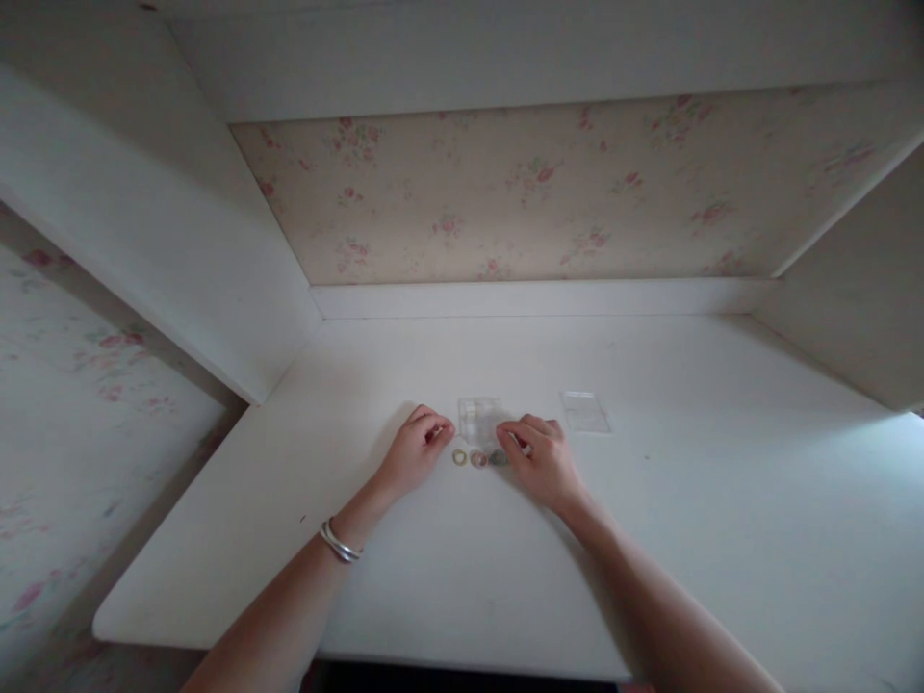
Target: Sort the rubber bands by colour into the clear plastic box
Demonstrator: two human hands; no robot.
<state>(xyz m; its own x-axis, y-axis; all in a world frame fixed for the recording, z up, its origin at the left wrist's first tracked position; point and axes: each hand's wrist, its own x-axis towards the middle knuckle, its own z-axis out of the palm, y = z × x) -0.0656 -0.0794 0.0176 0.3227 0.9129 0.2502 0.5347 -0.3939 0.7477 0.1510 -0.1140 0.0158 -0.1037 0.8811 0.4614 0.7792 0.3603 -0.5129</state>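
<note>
A small clear plastic box (479,420) lies on the white desk between my two hands. My left hand (417,448) is closed in a pinch just left of the box; anything between its fingertips is too small to make out. At the box's right edge, the thumb and fingers of my right hand (538,460) are also pinched together, and what they hold cannot be made out. In front of the box sit a yellowish ring (460,457), a pinkish ring (478,460) and a dark greenish ring (498,459) in a row. The dark one is nearest my right fingers.
To the right lies a flat clear plastic lid (586,412). The white desk (433,587) has side panels and a raised back edge (541,297). Floral wallpaper (520,192) shows behind it. Tiny dark specks lie on the desktop at left and right.
</note>
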